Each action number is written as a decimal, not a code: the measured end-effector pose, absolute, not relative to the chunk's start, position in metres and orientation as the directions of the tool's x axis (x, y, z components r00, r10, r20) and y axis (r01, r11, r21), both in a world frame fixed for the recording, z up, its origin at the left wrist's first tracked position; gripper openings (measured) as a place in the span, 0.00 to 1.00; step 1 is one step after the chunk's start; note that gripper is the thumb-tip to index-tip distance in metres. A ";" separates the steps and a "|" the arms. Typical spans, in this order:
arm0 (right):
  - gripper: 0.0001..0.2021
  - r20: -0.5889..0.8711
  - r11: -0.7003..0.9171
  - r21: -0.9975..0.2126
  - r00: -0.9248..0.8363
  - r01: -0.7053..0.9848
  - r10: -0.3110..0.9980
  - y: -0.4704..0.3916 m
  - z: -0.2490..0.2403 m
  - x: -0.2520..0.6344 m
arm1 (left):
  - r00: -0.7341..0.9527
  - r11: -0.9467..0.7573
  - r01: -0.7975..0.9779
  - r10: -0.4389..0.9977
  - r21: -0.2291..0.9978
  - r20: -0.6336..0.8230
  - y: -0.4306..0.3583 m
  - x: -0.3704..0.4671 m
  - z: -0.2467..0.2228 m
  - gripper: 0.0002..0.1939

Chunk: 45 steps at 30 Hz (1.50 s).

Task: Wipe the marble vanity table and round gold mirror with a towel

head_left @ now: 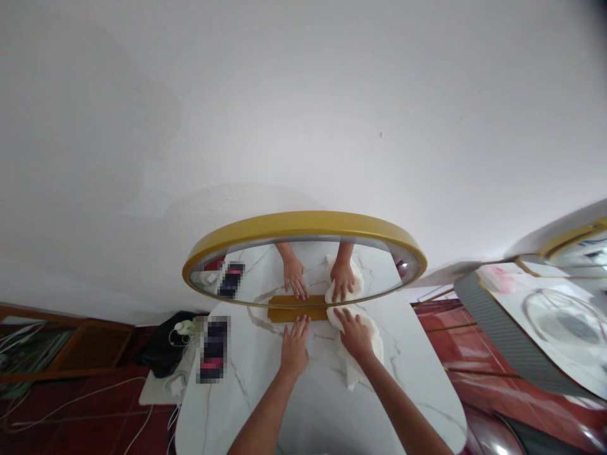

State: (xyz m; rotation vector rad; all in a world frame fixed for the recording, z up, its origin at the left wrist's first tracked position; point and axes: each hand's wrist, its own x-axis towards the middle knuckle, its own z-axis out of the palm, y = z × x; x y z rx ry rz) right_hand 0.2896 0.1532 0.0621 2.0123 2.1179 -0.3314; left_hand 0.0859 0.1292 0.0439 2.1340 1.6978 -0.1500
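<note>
A round mirror with a gold frame stands on a gold base at the back of a white marble-patterned table. My left hand lies flat with its fingers stretched forward, the tips at the front edge of the base. Spread over a white cloth, my right hand presses it down beside the base's right end. Part of the cloth trails toward me under the wrist. Both hands and the cloth are reflected in the mirror glass.
A blurred-out phone-like object lies on the table's left side. Left of the table are a black bag, white cables and a wooden frame. A second table with another gold-framed mirror stands right. Behind is a white wall.
</note>
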 end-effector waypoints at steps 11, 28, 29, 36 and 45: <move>0.37 -0.317 0.103 -0.037 -0.109 0.994 0.942 0.139 0.058 0.274 | 0.254 -0.182 0.951 0.923 0.250 -0.291 0.127 0.086 0.039 0.50; 0.35 -0.318 0.085 -0.013 -0.085 0.996 0.944 0.147 0.061 0.271 | 0.237 -0.163 0.956 0.918 0.245 -0.316 0.128 0.087 0.042 0.50; 0.35 -0.320 0.100 -0.018 -0.101 0.995 0.942 0.145 0.061 0.266 | 0.234 -0.161 0.957 0.919 0.241 -0.317 0.127 0.087 0.042 0.49; 0.37 -0.337 0.120 -0.030 -0.123 0.992 0.933 0.145 0.060 0.268 | 0.235 -0.171 0.960 0.922 0.221 -0.309 0.128 0.088 0.045 0.49; 0.34 -0.326 0.002 0.009 0.001 1.000 0.945 0.150 0.064 0.303 | 0.227 -0.147 0.956 0.917 0.252 -0.327 0.128 0.088 0.043 0.50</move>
